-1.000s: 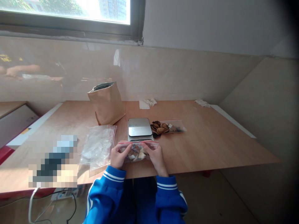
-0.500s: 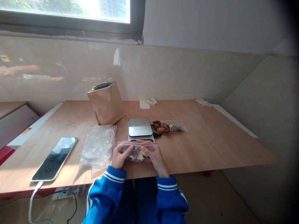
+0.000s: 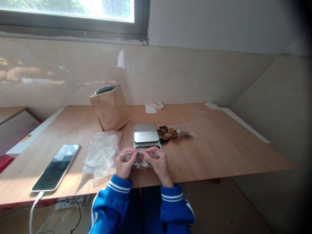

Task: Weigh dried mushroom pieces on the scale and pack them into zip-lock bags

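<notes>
Between my hands is a clear zip bag (image 3: 143, 162) with a red line along its top and pale and dark dried pieces inside. My left hand (image 3: 125, 164) pinches its top edge from the left, thumb near the middle. My right hand (image 3: 158, 163) grips the same edge from the right, its thumb close to the other one. Just beyond the bag stands a digital kitchen scale (image 3: 146, 133) with nothing on its metal plate; its display end is partly covered by my fingers. Flat, clear zip bags (image 3: 103, 156) lie beside my left hand.
A brown paper pouch (image 3: 112, 109) stands open behind the flat bags. Right of the scale are dried brown slices (image 3: 167, 133) and a filled zip bag (image 3: 185, 131). A phone (image 3: 57, 167) on a cable lies left. Crumpled tissue (image 3: 157, 106) sits near the wall.
My right hand has shifted slightly left along the bag's top edge, bringing the thumbs nearer each other. The bag stays held in both hands. The view has tilted a little.
</notes>
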`<act>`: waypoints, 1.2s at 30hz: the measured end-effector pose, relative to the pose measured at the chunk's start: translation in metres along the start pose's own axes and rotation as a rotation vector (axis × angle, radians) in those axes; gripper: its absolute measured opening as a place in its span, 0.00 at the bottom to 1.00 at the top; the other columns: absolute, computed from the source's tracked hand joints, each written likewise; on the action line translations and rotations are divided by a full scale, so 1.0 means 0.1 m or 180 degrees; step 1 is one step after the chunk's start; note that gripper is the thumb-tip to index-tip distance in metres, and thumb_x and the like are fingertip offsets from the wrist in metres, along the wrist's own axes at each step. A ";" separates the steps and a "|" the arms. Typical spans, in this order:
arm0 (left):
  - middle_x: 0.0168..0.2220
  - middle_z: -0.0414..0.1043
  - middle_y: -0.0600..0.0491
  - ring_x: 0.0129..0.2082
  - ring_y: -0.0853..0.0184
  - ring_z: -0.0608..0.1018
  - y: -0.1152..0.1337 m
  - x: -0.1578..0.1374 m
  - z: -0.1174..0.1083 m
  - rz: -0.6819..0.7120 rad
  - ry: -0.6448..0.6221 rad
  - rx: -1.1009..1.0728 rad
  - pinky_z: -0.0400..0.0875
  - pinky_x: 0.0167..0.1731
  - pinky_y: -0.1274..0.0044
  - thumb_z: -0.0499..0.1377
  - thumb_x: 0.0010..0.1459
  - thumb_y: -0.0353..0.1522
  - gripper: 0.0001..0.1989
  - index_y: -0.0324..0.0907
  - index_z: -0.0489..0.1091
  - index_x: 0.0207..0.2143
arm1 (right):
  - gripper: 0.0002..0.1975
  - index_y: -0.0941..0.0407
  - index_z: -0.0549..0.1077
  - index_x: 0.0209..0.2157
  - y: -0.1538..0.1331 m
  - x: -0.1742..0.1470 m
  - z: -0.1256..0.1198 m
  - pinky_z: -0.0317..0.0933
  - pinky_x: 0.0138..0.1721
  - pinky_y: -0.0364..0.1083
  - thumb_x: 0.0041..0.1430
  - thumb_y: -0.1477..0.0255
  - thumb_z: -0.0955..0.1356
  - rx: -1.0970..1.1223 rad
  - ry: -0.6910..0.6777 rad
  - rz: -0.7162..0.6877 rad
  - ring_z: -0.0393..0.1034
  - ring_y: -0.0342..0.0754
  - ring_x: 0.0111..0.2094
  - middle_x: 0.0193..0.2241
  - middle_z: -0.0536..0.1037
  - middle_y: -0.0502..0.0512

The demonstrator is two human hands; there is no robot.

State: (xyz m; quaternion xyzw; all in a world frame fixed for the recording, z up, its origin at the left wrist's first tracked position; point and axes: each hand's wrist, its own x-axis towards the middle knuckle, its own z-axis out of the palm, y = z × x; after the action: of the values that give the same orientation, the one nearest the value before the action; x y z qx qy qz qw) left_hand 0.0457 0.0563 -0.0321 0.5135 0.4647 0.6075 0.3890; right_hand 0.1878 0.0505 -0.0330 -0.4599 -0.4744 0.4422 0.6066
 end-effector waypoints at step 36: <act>0.28 0.75 0.50 0.31 0.67 0.77 0.04 -0.02 0.04 0.0074 -0.0037 0.0183 0.71 0.33 0.77 0.66 0.49 0.35 0.08 0.39 0.77 0.25 | 0.05 0.55 0.78 0.27 0.00 -0.05 0.11 0.66 0.34 0.44 0.55 0.70 0.70 -0.0279 0.0136 -0.0551 0.72 0.47 0.31 0.27 0.78 0.53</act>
State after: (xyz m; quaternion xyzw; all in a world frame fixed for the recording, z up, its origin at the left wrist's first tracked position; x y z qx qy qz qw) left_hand 0.0502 0.0544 -0.0288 0.5334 0.4737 0.5953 0.3697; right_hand 0.1762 0.0471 -0.0321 -0.4526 -0.5182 0.3571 0.6318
